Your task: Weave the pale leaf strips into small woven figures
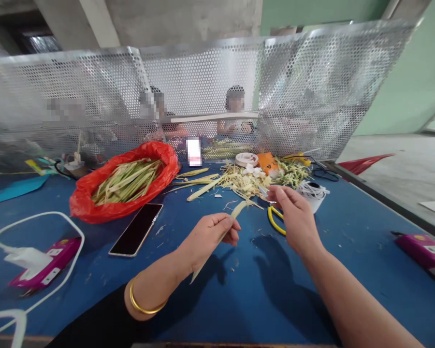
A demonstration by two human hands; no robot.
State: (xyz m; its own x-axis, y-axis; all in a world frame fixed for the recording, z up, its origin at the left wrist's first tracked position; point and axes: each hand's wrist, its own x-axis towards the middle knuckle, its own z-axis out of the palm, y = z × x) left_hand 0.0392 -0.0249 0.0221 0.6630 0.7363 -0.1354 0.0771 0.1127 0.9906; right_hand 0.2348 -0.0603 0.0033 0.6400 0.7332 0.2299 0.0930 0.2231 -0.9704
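Observation:
My left hand [217, 229] is closed in a pinch around a pale, dry leaf strip [239, 209]. One end of the strip sticks up past the fingertips and its thin tail hangs below the palm. My right hand [293, 212] is at the right with thumb and forefinger together; whether something small is between them I cannot make out. Close behind its fingers is a pair of scissors with yellow handles [274, 222], partly hidden by the hand. Beyond both hands lies a heap of pale leaf scraps [241, 181].
A red plastic bag [83, 210] full of leaf strips sits left, beside a black-screened phone [137, 229]. Purple power strips [54, 253] lie at both sides, with a white cable looping left. A white cup [316, 200], tape roll [246, 159] and perforated metal screen [203, 72] stand behind.

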